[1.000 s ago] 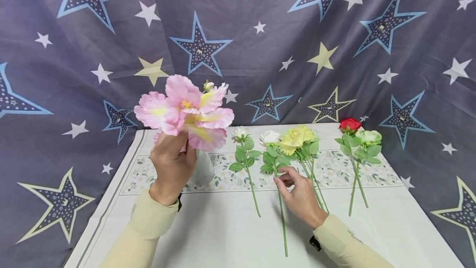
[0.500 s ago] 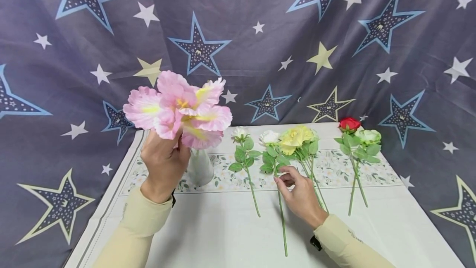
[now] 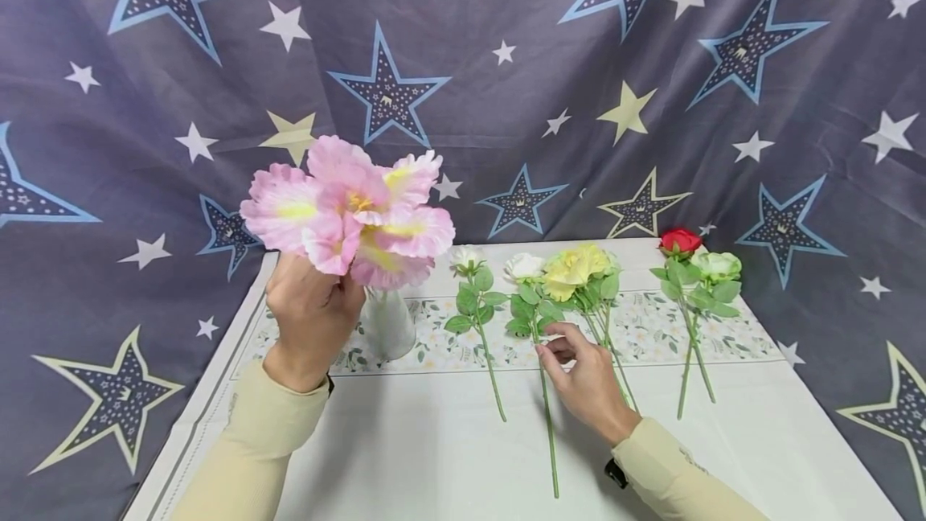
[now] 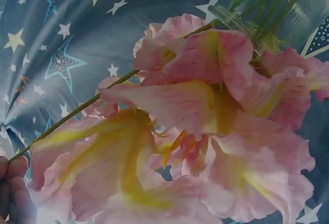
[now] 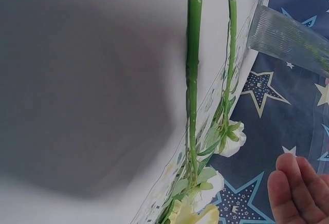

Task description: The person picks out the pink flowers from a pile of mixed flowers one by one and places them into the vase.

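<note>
My left hand point(image 3: 314, 316) is raised at the left of the head view and holds a pink artificial flower point(image 3: 354, 215) with yellow centres. In the left wrist view, its fingers point(image 4: 15, 183) pinch the thin stem point(image 4: 87, 103) at lower left, and pink petals point(image 4: 257, 157) fill the frame. Partly hidden behind the blossom, a clear glass vase point(image 3: 391, 328) stands on the table; green stems show in it in the wrist views. My right hand point(image 3: 586, 380) hovers with loosely curled fingers beside the stem of a white rose point(image 3: 524, 267), gripping nothing in the right wrist view.
Another white rose point(image 3: 470, 257) lies left of that one. Yellow flowers point(image 3: 575, 270) lie just right of it. Further right, a red rose point(image 3: 680, 243) and a pale green rose point(image 3: 718, 265) cross stems on the white tablecloth point(image 3: 448, 457). A starry curtain point(image 3: 463, 47) encloses the table.
My left hand has shifted left with the pink flower, so more of the vase shows. The right hand and the flowers on the table have stayed nearly still.
</note>
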{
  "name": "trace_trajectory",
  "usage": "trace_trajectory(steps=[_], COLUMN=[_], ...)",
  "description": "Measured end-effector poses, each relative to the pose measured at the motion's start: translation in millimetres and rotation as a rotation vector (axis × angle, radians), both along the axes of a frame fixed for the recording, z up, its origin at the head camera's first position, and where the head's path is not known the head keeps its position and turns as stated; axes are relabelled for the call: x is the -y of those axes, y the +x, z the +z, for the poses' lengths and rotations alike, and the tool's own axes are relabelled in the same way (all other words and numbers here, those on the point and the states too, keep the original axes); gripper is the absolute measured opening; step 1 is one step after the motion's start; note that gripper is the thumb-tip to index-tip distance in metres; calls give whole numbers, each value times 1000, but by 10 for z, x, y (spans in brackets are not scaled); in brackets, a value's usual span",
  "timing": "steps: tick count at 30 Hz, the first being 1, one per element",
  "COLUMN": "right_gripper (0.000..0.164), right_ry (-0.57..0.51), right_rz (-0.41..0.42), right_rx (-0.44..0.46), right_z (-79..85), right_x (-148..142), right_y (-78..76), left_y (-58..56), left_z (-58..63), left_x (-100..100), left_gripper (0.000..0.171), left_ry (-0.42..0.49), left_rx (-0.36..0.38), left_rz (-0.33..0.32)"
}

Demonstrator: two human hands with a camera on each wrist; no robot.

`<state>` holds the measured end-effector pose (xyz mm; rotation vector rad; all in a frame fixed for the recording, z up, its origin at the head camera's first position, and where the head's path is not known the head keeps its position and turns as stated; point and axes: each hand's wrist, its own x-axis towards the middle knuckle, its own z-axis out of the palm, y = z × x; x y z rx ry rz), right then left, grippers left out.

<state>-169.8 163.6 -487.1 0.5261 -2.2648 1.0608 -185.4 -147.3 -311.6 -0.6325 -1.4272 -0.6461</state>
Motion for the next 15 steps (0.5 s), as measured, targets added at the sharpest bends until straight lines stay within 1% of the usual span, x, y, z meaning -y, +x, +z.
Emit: trace_trajectory(steps=[3,6,10,15], right_gripper=[30,30,30,30], right_ry=[3,10,13,6], right_rz=[1,-1,-4,-4], right_rx=[8,19,20,4], right_z=[-4,0,0,-6], right_x=[-4,-6,-3,-3], right_y=[6,14,17,14], left_y=[-15,-51,-93,-143], left_z=[-21,-83,-161,-220], left_x=[2,9,35,59], left_gripper=[23,18,16,14], left_ry=[-19,-48,-88,-122], left_rx=[24,76,145,193], left_rz=[-12,-14,11,50])
